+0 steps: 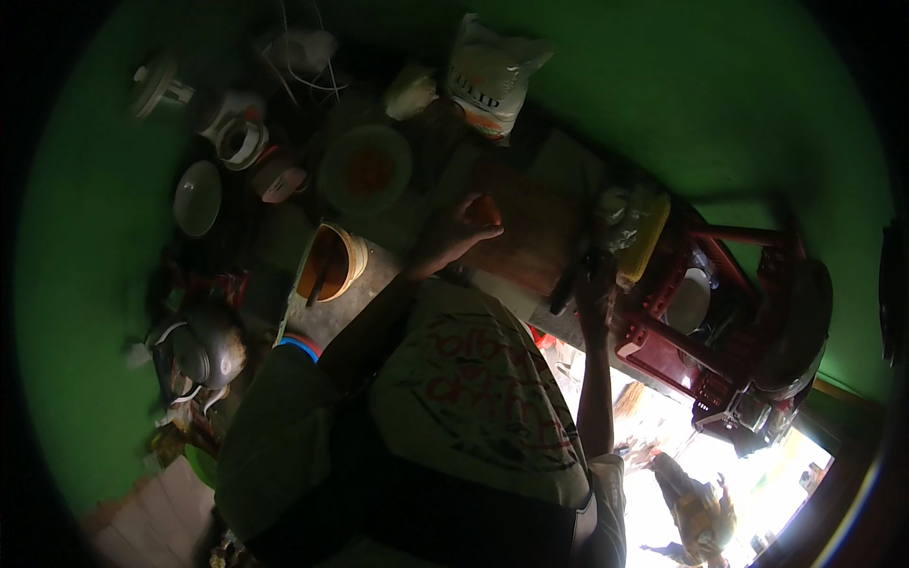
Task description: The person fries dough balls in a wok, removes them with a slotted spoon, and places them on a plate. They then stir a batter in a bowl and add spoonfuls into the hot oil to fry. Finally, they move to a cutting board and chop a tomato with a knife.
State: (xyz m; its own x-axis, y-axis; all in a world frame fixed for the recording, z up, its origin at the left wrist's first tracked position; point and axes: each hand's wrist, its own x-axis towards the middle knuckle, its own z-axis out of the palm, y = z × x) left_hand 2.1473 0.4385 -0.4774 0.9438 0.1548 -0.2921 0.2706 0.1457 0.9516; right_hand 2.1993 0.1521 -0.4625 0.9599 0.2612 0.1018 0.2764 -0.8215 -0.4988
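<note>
My left hand (pixel 458 234) is curled around an orange piece of food (pixel 486 211), perhaps carrot, above the left part of a brown wooden board (pixel 536 227). To the board's right, my right hand (pixel 596 280) is in deep shadow beside a dark elongated thing (pixel 563 291); whether it holds this or anything else cannot be told. A round pale bowl (pixel 399 186) with orange bits (pixel 369 170) inside stands beyond my left hand. Clear plastic bags (pixel 625 220) and a yellow item (pixel 648 238) lie just beyond my right hand.
Left of my left forearm stands a light bucket (pixel 358 257) with a dark stick inside. A metal kettle (pixel 206 355) is farther left. At the right is a dark red plastic rack (pixel 660 355) with dishes. A white printed bag (pixel 493 78) leans at the green wall. A person (pixel 699 508) is outside, lower right.
</note>
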